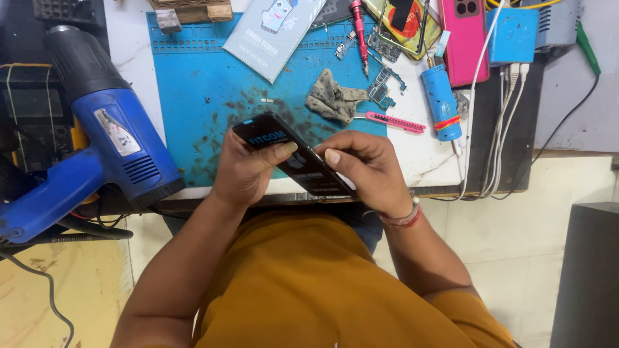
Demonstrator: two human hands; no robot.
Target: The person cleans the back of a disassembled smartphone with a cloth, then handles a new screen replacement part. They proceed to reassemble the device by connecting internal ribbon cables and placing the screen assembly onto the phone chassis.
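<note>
Here, listed from largest to smallest.

Blue work mat (206,84): lies beyond the grip, soiled with dark smears; its far edge is covered by a grey printed card (274,29) and other parts.

Blue heat gun (97,142): well left of the grip, nozzle end cut off by the frame's top; its handle runs out at the lower left.

Pink phone (465,38): far right and beyond the grip, its upper part cut off.

Black phone screen (293,158): held between both hands just above the near table edge, slanting from upper left to lower right. Its lower end is hidden behind the right hand; whether it is a bare panel or a full handset is hard to tell.

Left hand (248,171): fingers curled under the screen's left side, thumb pressed flat on top, clamping it.

Right hand (367,167): fingers closed around the screen's lower right end, thumb tip bearing on its edge near the left thumb. What lies under the palm cannot be made out.

Blue cylinder (442,103): right of the grip, beside white cables (500,116).

Grey crumpled rag (334,98): just beyond the grip.

Pink tool (394,122): beyond the right hand.
</note>
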